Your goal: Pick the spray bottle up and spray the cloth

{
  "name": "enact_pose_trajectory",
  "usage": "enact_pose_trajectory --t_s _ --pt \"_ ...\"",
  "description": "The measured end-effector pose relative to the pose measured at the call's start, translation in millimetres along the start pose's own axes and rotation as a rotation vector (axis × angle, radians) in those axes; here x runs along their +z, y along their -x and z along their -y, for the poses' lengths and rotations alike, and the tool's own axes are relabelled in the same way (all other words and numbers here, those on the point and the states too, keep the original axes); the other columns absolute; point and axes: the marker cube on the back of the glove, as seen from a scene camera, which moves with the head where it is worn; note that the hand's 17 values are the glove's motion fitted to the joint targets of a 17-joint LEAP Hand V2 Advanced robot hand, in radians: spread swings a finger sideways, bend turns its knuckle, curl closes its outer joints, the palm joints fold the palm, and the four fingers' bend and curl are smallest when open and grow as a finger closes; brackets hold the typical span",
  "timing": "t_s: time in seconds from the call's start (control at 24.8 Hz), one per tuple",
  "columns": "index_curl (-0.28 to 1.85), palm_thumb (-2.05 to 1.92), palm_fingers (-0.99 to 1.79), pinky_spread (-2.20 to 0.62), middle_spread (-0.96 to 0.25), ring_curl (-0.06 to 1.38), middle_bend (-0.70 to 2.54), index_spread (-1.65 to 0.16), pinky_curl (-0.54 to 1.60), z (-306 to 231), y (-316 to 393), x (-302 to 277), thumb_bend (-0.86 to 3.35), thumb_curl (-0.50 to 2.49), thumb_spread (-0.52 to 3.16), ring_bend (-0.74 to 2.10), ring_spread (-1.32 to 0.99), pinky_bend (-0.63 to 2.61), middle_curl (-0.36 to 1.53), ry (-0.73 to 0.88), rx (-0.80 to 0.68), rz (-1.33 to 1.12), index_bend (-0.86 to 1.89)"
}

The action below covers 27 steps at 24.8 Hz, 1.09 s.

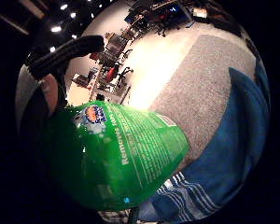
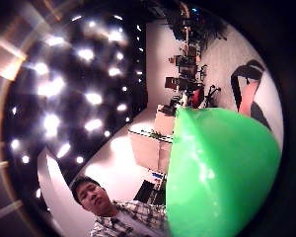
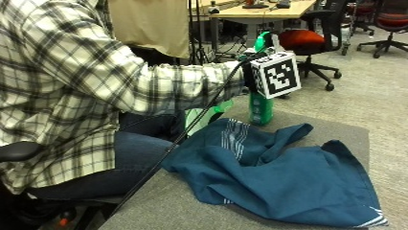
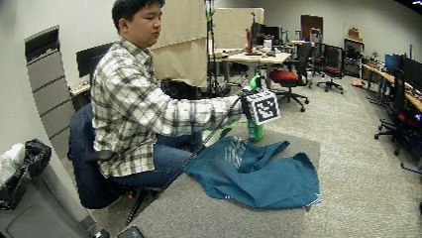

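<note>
Green spray bottle (image 3: pixel 261 108) upright in hand (image 3: pixel 250 76), blue cloth (image 3: pixel 280 172) beside

A seated person's grip (image 3: pixel 250 72) holds the spray bottle (image 3: pixel 261 109) upright above the worktop (image 3: pixel 191 206), with the cloth (image 3: pixel 287 177) spread on the worktop just below and beside the grip, toward the person's lap.
</note>
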Motion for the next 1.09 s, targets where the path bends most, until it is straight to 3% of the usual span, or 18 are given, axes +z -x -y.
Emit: enact_pose_trajectory --t_s 0.85,1.09 --pt "0.58 1.10 1.19 -0.11 -0.15 0.49 0.53 -0.26 0.39 -5 1 1 -0.02 0.78 0.03 0.46 -0.21 0.27 0.50 0.152 0.037 -0.020 0.41" --pt "0.54 1.08 0.96 -0.02 -0.14 0.46 0.42 -0.27 0.39 -13 -2 -7 -0.05 0.77 0.19 0.38 -0.18 0.30 0.47 0.190 0.053 -0.043 0.26"
